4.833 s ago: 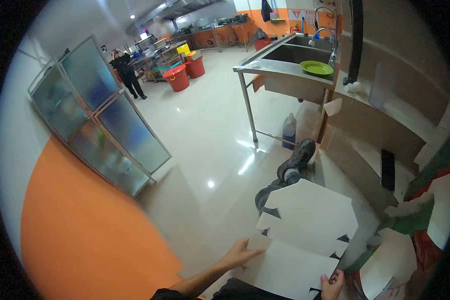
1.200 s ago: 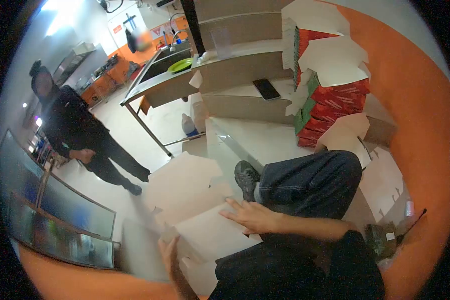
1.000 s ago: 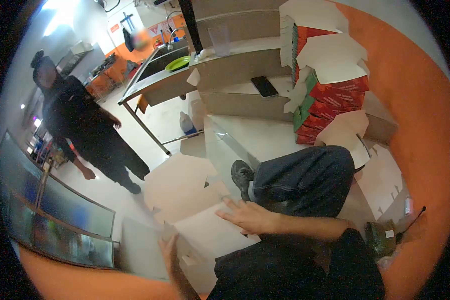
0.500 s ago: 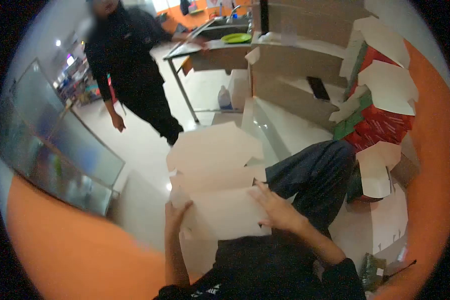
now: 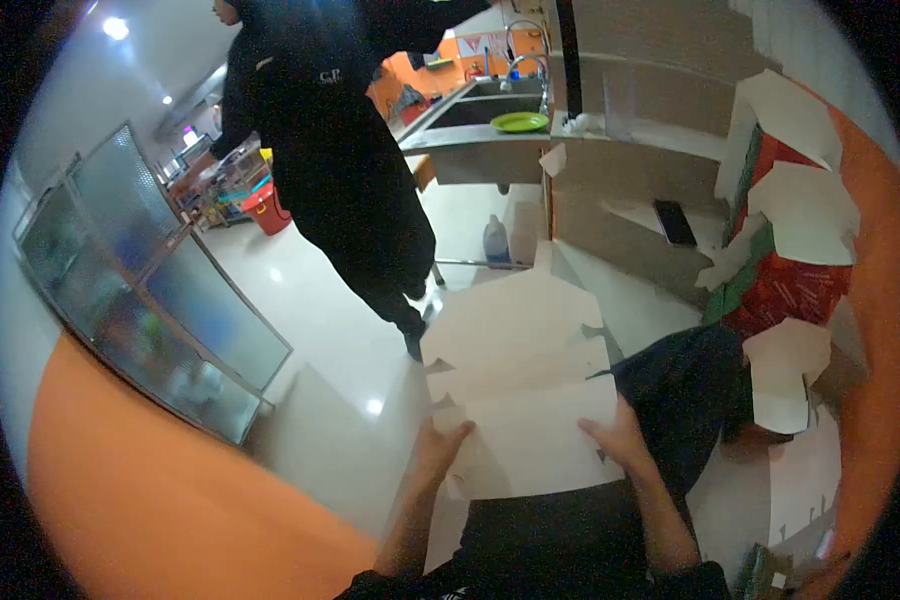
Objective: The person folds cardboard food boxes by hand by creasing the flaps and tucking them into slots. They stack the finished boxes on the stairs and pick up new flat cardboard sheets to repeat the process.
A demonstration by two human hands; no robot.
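A white cardboard box blank (image 5: 530, 440) with notched flaps lies over my lap, its wide lid flap pointing away from me. My left hand (image 5: 438, 448) grips its left edge, thumb on top and fingers hidden beneath. On the right edge, my right hand (image 5: 618, 436) holds the card the same way, thumb on the upper face. A crease runs across the card between its panels. To the right of my knee stand stacked red and green boxes (image 5: 790, 290) with white open lids.
A person in black (image 5: 340, 160) stands close ahead, left of the sink (image 5: 470, 135) with a green plate (image 5: 519, 122). A phone (image 5: 675, 223) rests on a shelf at right. Glass-panelled doors (image 5: 150, 280) stand at left, before an orange wall (image 5: 170, 460). Another flat cardboard piece (image 5: 805, 475) lies lower right.
The view has swung left. The person in black has come nearer and reaches toward the sink side. My right hand has shifted from the card's top face to its right edge.
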